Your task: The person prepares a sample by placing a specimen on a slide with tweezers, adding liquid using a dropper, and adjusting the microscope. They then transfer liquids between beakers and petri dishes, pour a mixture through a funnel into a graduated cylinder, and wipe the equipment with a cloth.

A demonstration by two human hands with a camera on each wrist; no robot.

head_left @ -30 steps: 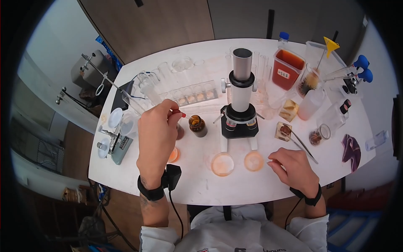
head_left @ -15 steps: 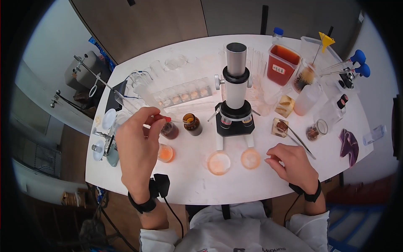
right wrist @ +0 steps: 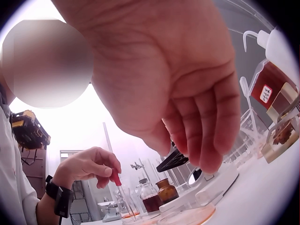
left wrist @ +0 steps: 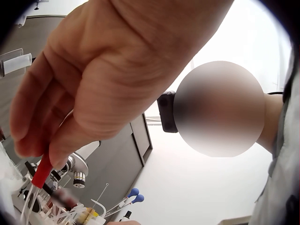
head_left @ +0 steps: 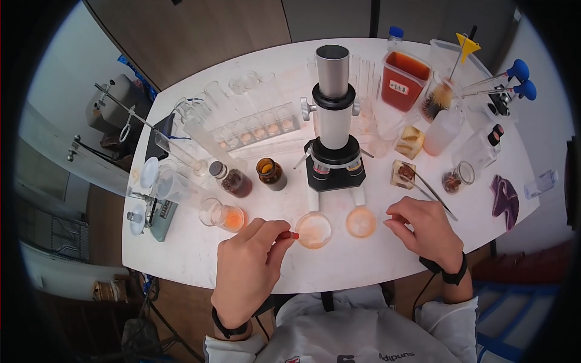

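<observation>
My left hand (head_left: pixel 249 266) pinches the red rubber bulb of a glass dropper (right wrist: pixel 117 179) between thumb and fingers, as the left wrist view also shows. Its glass tube (left wrist: pixel 28 206) slants downward from the bulb. In the head view the bulb overlaps the left rim of the larger petri dish (head_left: pixel 314 232), which has a thin orange layer. My right hand (head_left: pixel 428 233) hovers with loosely bent fingers and holds nothing, just right of a smaller orange petri dish (head_left: pixel 361 223). The open brown bottle (head_left: pixel 271 174) stands behind, beside a stoppered bottle of dark red liquid (head_left: pixel 233 180).
A microscope (head_left: pixel 334 145) rises behind the dishes. A beaker with orange liquid (head_left: pixel 225 215) lies left of them. Tweezers (head_left: pixel 436 199) rest near a specimen block (head_left: pixel 402 175); a jar (head_left: pixel 457 179) and a red tub (head_left: pixel 404 81) stand at right, a balance (head_left: pixel 158 212) at far left.
My left hand has moved with the dropper from the brown bottle's mouth, first leftward, then toward the front and right to the larger dish. The right hand has barely moved.
</observation>
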